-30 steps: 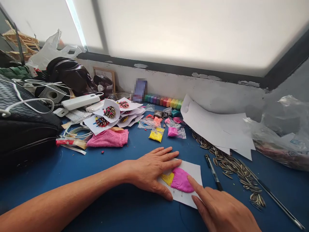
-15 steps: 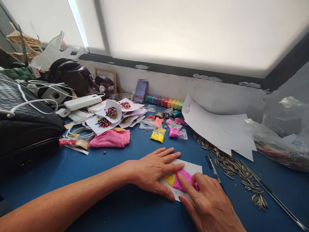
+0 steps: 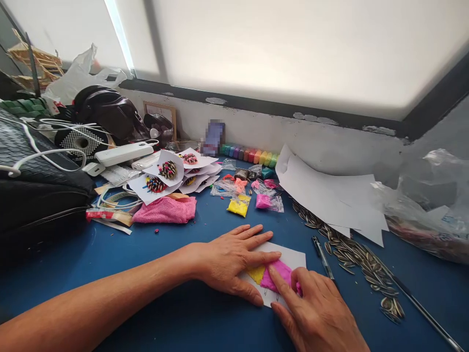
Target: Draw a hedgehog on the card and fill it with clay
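A small white sheet of paper (image 3: pixel 298 260) lies on the blue table, with a pencil drawing partly showing at its lower edge. Yellow modelling clay (image 3: pixel 256 274) and pink modelling clay (image 3: pixel 281 273) are spread flat side by side on it. My left hand (image 3: pixel 238 259) rests flat on the paper's left part, fingers spread, covering some of the yellow clay. With its index fingertip, my right hand (image 3: pixel 311 303) presses on the pink clay; its other fingers are curled, and a bit of pink shows beside them. Their tips are hidden.
Sunflower seeds (image 3: pixel 366 266) and pens (image 3: pixel 322 256) lie to the right, near large white sheets (image 3: pixel 330 195). Clay packets (image 3: pixel 239 205) sit ahead. Finished seed pictures (image 3: pixel 156 185), a pink cloth (image 3: pixel 164 210) and a black bag (image 3: pixel 44 205) are on the left.
My right index finger stays on the pink clay, with barely any visible movement. My left hand remains flat on the paper. The whole view has shifted slightly.
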{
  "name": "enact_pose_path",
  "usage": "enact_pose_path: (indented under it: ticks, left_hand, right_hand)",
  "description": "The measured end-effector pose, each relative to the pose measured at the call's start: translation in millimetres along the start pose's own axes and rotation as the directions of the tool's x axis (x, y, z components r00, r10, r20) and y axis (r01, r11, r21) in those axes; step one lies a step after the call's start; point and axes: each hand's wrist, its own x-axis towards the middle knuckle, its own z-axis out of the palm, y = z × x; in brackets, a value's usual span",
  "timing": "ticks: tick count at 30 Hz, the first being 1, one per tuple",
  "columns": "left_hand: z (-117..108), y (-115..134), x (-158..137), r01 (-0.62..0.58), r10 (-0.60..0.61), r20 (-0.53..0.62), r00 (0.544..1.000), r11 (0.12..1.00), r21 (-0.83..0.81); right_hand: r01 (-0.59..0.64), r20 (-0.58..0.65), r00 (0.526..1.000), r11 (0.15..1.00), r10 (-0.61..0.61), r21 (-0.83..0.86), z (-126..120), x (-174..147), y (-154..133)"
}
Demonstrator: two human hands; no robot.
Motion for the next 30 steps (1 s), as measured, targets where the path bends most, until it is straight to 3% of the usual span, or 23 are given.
enact_pose_path:
  ticks: [15,30]
  left_hand:
    - [-0.6,-0.6,0.2,0.007,-0.007,0.021,1.000,1.000,-0.003]
    - [-1.8,2.1,-0.2,0.023,-0.023,0.014,1.000,0.999,-0.039]
  right_hand:
    - [0.018,0.007,1.000,1.000,-0.018,0.020,-4.4,0.7,-3.1]
    - [-0.063,0.012,0.998,0.998,0.063,0.004,-6.0,3.1,-2.4]
